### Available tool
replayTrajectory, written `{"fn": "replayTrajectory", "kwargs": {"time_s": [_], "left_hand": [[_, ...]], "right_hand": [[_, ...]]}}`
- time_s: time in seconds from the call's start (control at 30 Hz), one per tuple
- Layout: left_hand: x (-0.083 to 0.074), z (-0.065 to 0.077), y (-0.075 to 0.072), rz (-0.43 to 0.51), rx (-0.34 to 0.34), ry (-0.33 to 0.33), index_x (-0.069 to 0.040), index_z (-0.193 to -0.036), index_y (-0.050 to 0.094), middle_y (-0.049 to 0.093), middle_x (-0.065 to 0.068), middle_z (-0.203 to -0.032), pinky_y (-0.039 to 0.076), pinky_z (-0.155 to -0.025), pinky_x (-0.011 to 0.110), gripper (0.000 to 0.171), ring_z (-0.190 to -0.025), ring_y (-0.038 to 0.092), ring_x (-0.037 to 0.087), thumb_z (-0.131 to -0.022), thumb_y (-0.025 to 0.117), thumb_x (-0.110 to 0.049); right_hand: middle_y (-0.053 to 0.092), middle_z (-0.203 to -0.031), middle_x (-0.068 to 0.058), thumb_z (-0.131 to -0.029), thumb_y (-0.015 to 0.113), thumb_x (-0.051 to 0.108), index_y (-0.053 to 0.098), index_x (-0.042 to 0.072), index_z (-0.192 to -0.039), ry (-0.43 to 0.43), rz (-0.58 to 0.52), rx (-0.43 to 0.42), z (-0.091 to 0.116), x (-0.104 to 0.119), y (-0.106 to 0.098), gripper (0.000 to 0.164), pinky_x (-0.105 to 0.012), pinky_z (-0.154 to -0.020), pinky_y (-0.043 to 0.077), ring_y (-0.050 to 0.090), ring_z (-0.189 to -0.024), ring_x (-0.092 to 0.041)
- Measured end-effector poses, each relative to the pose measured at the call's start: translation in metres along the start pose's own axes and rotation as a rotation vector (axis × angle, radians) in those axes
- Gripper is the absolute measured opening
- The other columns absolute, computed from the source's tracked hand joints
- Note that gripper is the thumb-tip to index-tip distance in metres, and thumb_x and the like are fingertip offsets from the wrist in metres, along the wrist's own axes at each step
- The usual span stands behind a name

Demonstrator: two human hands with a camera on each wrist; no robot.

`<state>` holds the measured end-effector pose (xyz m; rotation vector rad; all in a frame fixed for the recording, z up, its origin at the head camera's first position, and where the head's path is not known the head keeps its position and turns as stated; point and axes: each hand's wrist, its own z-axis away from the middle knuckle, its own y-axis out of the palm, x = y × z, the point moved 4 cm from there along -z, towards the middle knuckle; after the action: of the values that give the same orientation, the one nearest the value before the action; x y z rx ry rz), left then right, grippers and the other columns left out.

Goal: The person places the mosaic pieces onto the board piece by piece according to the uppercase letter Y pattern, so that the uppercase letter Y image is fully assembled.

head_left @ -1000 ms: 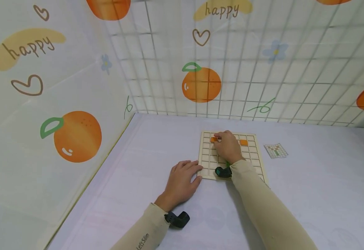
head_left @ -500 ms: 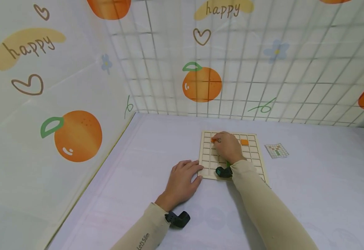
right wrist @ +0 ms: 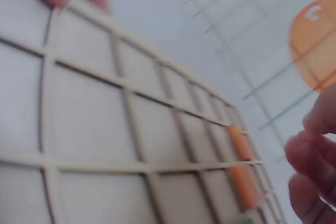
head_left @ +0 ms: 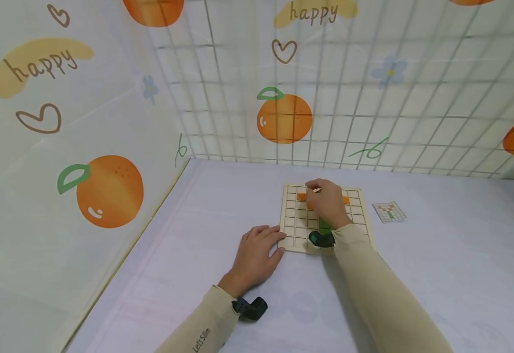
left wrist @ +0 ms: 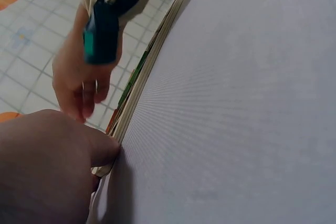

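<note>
A pale wooden grid board [head_left: 290, 227] lies on the table. My left hand [head_left: 257, 255] rests palm down at its left edge, fingers extended, touching the near left corner. Above the board's far half hovers my right hand [head_left: 327, 202], fingers loosely bent; nothing shows between them in the right wrist view. Orange tiles [head_left: 301, 196] sit in cells left of and below that hand, and an orange tile [head_left: 346, 200] shows to its right. Green tiles [head_left: 325, 226] lie under the right wrist, partly hidden. Two orange tiles [right wrist: 240, 142] appear side by side in the right wrist view.
A small pattern card [head_left: 389, 212] with a coloured grid lies right of the board. The white table [head_left: 186, 235] meets printed curtain walls at the back and left, with a wire grid [head_left: 349, 127] behind the back one. Each wrist wears a black camera [head_left: 251, 309].
My right hand has lifted off the orange tile at the far left and shifted slightly right and away, uncovering more orange and green tiles. The left hand stays put.
</note>
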<state>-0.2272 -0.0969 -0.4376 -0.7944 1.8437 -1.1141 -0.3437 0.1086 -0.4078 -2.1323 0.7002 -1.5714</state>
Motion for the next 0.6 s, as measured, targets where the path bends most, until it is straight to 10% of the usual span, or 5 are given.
{"fn": "replayTrajectory", "kwargs": {"time_s": [0.23, 0.6], "left_hand": [[0.003, -0.003, -0.001, 0.003, 0.023, -0.004, -0.024, -0.131, 0.067, 0.056, -0.002, -0.145, 0.036, -0.109, 0.05, 0.034, -0.135, 0.044, 0.023, -0.099, 0.06, -0.034], [0.014, -0.005, -0.014, -0.035, 0.127, 0.026, -0.022, -0.135, 0.064, 0.056, -0.004, -0.144, 0.041, -0.107, 0.047, 0.037, -0.134, 0.047, 0.021, -0.1, 0.059, -0.034]], "right_hand": [[0.069, -0.109, -0.017, -0.102, 0.057, 0.019, 0.069, 0.005, -0.122, 0.024, -0.086, -0.007, 0.015, -0.01, -0.042, 0.027, -0.036, -0.063, 0.052, 0.067, -0.087, -0.03], [0.072, -0.104, -0.019, -0.102, 0.057, 0.024, 0.068, 0.001, -0.123, 0.093, 0.08, -0.032, 0.049, -0.04, -0.101, 0.032, -0.031, -0.067, 0.051, 0.068, -0.09, -0.03]]}}
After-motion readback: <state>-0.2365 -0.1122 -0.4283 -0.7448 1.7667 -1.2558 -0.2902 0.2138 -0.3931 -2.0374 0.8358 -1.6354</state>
